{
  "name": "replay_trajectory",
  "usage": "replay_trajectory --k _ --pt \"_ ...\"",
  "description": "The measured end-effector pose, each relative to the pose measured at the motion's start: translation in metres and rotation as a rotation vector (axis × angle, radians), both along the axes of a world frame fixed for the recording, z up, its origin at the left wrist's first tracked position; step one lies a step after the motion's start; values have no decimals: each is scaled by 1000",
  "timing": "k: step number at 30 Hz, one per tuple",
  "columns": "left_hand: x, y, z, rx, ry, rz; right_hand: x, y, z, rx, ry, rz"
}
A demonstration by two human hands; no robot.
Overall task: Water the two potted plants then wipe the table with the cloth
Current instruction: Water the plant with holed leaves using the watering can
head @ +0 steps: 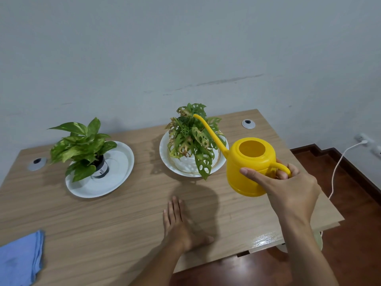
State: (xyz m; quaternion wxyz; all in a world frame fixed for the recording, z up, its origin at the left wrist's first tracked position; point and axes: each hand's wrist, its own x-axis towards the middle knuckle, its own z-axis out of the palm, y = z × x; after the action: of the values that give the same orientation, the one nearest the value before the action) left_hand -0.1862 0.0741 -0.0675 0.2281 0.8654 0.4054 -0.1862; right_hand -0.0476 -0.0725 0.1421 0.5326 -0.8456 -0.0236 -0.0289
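Yellow plastic, the watering can (pixel 250 167) hangs above the table (pixel 123 213) in the right hand (pixel 288 186), whose fingers curl through the handle while the thumb presses the can's side. Its long spout (pixel 210 133) reaches over the holey-leaved plant (pixel 191 141), which sits in a white dish (pixel 171 159) just left of the can. The left hand (pixel 179 221) lies flat, fingers straight, on the wood in front of and left of the can, holding nothing. Well to the can's left stands the second plant (pixel 82 143), its dark pot set off-centre on a wide saucer (pixel 119 172); the blue cloth (pixel 20 256) lies at the near left corner, far from the can. The likely trouble, as I judge it, is aim: the spout tip sits among dense leaves, so water could run off the foliage and past the dish onto the wood. Tipping too fast might also overfill the shallow dish, and the can's wide open top could slop.
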Motion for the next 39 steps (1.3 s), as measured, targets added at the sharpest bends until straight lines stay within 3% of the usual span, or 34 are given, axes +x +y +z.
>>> replay_trajectory --k 39 --pt "-3 3 -5 -7 -1 -43 35 26 21 -56 -85 13"
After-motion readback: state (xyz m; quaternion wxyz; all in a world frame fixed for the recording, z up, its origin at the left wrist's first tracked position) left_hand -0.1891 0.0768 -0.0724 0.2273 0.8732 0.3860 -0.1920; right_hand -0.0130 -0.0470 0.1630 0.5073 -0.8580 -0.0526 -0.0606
